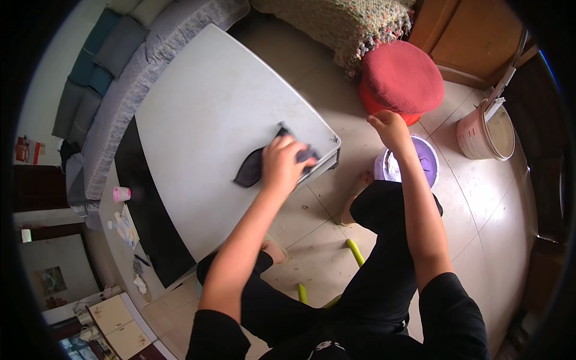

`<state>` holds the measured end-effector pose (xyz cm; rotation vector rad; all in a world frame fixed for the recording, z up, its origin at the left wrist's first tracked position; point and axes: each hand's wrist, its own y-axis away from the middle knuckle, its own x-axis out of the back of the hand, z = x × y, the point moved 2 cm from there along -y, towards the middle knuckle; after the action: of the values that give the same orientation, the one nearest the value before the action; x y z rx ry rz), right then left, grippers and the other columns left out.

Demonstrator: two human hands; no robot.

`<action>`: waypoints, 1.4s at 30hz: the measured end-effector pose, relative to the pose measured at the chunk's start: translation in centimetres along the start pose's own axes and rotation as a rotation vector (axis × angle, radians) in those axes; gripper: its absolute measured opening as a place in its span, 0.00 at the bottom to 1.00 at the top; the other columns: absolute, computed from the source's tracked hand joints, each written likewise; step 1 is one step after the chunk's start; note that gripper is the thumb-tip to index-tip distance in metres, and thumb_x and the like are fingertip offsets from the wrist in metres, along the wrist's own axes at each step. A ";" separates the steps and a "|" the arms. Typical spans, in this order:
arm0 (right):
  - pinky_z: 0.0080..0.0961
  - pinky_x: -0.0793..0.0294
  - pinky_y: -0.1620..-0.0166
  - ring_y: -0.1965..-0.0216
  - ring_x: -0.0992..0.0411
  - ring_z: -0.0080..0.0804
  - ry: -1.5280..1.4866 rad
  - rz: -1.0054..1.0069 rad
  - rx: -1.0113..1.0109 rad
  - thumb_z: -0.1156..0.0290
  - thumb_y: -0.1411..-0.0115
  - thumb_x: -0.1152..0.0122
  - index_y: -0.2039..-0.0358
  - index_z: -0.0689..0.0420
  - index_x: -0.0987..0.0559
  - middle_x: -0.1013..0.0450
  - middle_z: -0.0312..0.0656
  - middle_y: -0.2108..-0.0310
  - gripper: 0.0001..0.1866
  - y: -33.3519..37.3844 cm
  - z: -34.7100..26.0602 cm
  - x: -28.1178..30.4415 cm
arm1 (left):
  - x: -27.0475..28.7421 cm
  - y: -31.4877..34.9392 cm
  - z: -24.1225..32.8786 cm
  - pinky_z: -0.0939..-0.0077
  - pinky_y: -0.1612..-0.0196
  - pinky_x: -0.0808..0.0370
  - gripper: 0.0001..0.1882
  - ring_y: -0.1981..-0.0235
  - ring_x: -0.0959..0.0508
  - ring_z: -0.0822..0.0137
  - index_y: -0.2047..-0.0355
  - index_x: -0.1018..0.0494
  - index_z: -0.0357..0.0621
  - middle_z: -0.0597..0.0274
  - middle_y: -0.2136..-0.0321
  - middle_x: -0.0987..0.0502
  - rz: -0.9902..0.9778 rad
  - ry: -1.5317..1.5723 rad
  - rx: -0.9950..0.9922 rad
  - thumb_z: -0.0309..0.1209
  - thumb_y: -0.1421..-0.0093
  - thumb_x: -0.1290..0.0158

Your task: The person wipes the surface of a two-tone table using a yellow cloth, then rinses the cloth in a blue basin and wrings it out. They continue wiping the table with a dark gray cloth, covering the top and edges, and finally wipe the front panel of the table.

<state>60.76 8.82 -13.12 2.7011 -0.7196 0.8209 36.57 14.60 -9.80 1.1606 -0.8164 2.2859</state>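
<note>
Right, my left hand [281, 163] was over the dark cloth [248, 168], which lay on the pale grey table [201, 114] near its edge, not far from the corner. My fingers were half bent and the thumb stood apart, with part of the cloth bunched between them and the rest lying flat to the left; that hand was blurred, so I couldn't tell how firm my hold was. My right hand [390, 128] hung in the air, clear of the table, between the red stool [403, 75] and the white bucket with its purple lid [426, 161]. Its fingers were drawn in to the thumb, and I couldn't tell whether they had anything thin between them.

As for writing, none could be read. A small dark mark sat at the table's corner, a white emblem [327, 346] showed on the front of my black shirt [384, 351], and the pinkish-white bucket [472, 133] over to the right bore faint print on its side, too small to make out. A pink and white cup [122, 194] stood past the black strip [153, 219] along the table's left side, near a pale, patterned packet [126, 228] whose markings were also too small.
</note>
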 end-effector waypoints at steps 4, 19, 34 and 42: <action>0.29 0.31 0.65 0.70 0.28 0.40 -0.090 0.005 -0.022 0.63 0.51 0.44 0.69 0.63 0.24 0.27 0.50 0.74 0.15 0.0 -0.9 -1.3 | -2.8 -3.2 2.3 0.66 0.68 0.35 0.14 0.71 0.30 0.58 0.78 0.27 0.41 0.60 0.77 0.30 0.069 0.026 -0.023 0.34 0.65 0.38; 0.16 0.37 0.67 0.73 0.36 0.18 -0.327 0.055 -0.163 0.66 0.47 0.46 0.69 0.62 0.24 0.31 0.33 0.77 0.12 -0.5 -1.5 0.6 | -2.5 -2.1 1.4 0.66 0.67 0.37 0.15 0.69 0.31 0.59 0.77 0.28 0.42 0.63 0.76 0.30 0.024 0.012 -0.069 0.34 0.64 0.38; 0.17 0.36 0.65 0.71 0.35 0.18 -0.451 0.035 -0.172 0.68 0.47 0.46 0.68 0.61 0.24 0.29 0.33 0.75 0.10 -0.5 -1.8 0.6 | -2.4 -8.8 -5.5 0.61 0.65 0.36 0.13 0.66 0.30 0.56 0.77 0.29 0.42 0.59 0.74 0.29 0.215 -0.238 0.245 0.37 0.55 0.42; 0.16 0.37 0.61 0.68 0.35 0.16 -0.537 -0.010 -0.197 0.69 0.46 0.47 0.69 0.60 0.24 0.29 0.31 0.72 0.09 -0.9 -2.9 -0.9 | -1.3 -9.8 -5.2 0.59 0.68 0.35 0.14 0.70 0.30 0.52 0.77 0.33 0.39 0.54 0.75 0.28 0.258 -0.329 0.279 0.36 0.53 0.44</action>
<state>59.26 10.93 -11.34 2.7464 -0.8350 0.0012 40.42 25.09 -10.42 1.6759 -0.8218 2.5156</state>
